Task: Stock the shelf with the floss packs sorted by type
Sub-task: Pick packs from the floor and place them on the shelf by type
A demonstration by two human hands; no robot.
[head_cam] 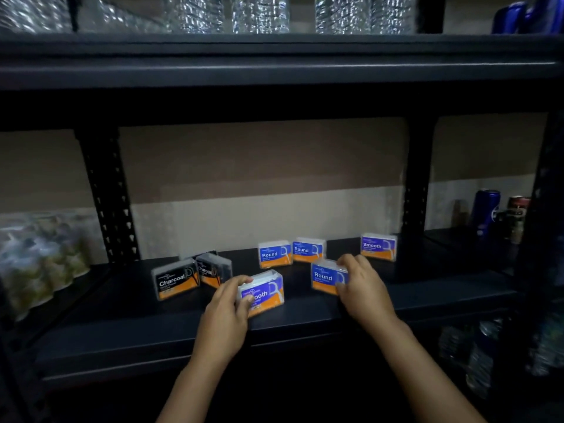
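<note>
Small floss packs stand on a black shelf [152,328]. My left hand [227,303] grips a blue Smooth pack [267,293] near the shelf's front middle. My right hand [361,283] grips a blue Round pack [325,277] just right of it. Behind them stand two more Round packs [274,254] [307,249] side by side. Another Smooth pack [378,246] stands at the back right near the upright. Two black Charcoal packs [175,282] [213,270] stand to the left.
Black perforated uprights [106,193] [416,190] frame the bay. Wrapped goods [39,254] fill the left bay, cans [485,212] stand in the right bay. Water bottles [259,13] line the shelf above, and more bottles [479,358] sit lower right.
</note>
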